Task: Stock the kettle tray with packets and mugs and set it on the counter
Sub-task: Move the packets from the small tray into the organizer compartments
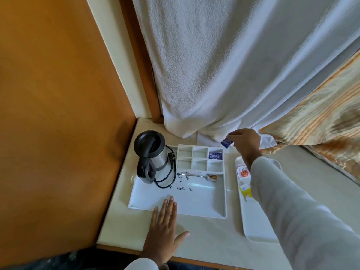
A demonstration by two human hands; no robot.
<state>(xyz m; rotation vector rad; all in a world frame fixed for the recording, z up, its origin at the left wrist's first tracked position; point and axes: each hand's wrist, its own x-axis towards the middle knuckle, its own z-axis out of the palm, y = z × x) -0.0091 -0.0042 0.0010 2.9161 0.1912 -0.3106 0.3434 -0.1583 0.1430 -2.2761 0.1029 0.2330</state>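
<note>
A white kettle tray (202, 203) lies on the pale counter (204, 240). A steel kettle (151, 156) with a black lid and cord stands at its far left. At the tray's far end a divider (200, 158) has several compartments; a blue packet (215, 155) sits in the far right one. A spoon (200, 175) lies just in front of the divider. My right hand (246, 144) holds a second blue packet (226, 142) above the divider's far right corner. My left hand (163, 228) rests flat, fingers spread, on the tray's near edge. No mugs are visible.
A long white side tray (255, 225) to the right holds several more packets (243, 173), partly hidden by my sleeve. White curtain (224, 75) hangs over the counter's far edge. An orange wall (58, 94) bounds the left; patterned bedding (321, 117) lies at far right.
</note>
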